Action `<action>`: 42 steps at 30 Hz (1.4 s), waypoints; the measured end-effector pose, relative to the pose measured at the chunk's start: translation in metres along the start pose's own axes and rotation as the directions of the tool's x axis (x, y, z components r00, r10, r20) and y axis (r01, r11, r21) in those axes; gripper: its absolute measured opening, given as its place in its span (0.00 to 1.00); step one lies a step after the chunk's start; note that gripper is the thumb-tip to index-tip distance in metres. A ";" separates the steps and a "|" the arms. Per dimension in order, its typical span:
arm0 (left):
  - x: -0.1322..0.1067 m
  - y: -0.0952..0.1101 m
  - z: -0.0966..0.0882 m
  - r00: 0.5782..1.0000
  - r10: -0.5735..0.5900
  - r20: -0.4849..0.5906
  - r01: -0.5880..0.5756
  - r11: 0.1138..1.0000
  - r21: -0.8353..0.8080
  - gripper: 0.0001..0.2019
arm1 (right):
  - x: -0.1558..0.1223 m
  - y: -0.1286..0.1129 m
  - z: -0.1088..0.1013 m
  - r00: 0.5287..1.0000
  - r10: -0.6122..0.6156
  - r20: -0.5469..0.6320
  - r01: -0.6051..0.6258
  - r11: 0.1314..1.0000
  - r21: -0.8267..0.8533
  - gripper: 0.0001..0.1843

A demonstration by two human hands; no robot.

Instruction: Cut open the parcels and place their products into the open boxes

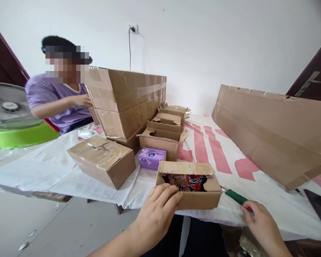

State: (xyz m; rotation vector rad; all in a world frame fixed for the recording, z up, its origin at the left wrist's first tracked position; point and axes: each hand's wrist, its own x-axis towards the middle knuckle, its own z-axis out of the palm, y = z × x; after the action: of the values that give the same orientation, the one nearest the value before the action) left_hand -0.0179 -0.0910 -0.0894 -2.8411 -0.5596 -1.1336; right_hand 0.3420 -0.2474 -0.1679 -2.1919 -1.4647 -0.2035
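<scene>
A small cardboard box (pixel 200 200) stands at the near table edge with its top flaps partly open. Inside it shows a red printed packet (pixel 195 182) with large characters. My left hand (pixel 160 201) grips the box's front left side, fingers curled over the rim. Just right of the box, my right hand (pixel 259 217) is closed on the end of a green-handled knife (pixel 235 196). Its short metal tip points at the box's right side. A purple tissue pack (pixel 152 159) lies behind the box, to its left.
A closed taped carton (pixel 101 157) sits at left, beside a stack of large cartons (pixel 131 92). Several open boxes (pixel 160 139) line up behind. A tall cardboard panel (pixel 273 132) stands right, near a dark flat object (pixel 318 205). Another person (pixel 61 96) sits beyond the stack.
</scene>
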 end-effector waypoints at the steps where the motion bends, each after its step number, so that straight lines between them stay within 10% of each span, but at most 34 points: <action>1: 0.001 0.001 0.002 1.000 -0.007 -0.001 0.007 1.000 0.003 0.15 | 0.004 -0.007 -0.005 0.998 -0.032 -0.046 0.033 0.999 0.028 0.13; 11: 0.006 0.013 0.004 0.991 -0.132 0.038 0.126 0.983 0.130 0.14 | 0.073 -0.123 -0.040 0.860 -0.449 -0.242 0.492 0.856 0.161 0.12; 15: 0.008 0.013 0.007 0.993 -0.103 0.051 0.093 0.981 0.169 0.15 | 0.087 -0.132 -0.031 0.953 -0.283 -0.110 0.304 0.887 0.349 0.11; 28: 0.011 0.014 0.009 0.996 -0.068 0.063 0.053 0.974 0.218 0.14 | 0.081 -0.100 -0.015 0.991 0.082 -0.104 -0.005 0.808 0.589 0.17; 33: 0.008 0.015 0.011 0.994 -0.071 0.081 0.053 0.978 0.201 0.15 | 0.038 -0.045 -0.006 0.978 -0.163 -0.131 0.188 0.962 0.200 0.14; 42: 0.041 0.008 -0.020 0.874 -0.211 0.437 0.210 0.976 0.053 0.11 | -0.044 0.002 0.018 0.903 -0.428 0.037 0.430 0.900 -0.068 0.17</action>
State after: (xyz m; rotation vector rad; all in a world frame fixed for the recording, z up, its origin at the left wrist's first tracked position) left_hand -0.0010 -0.0888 -0.0464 -3.1013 -0.9095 -0.4833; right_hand 0.3227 -0.2760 -0.2007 -1.8992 -1.9696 -0.3895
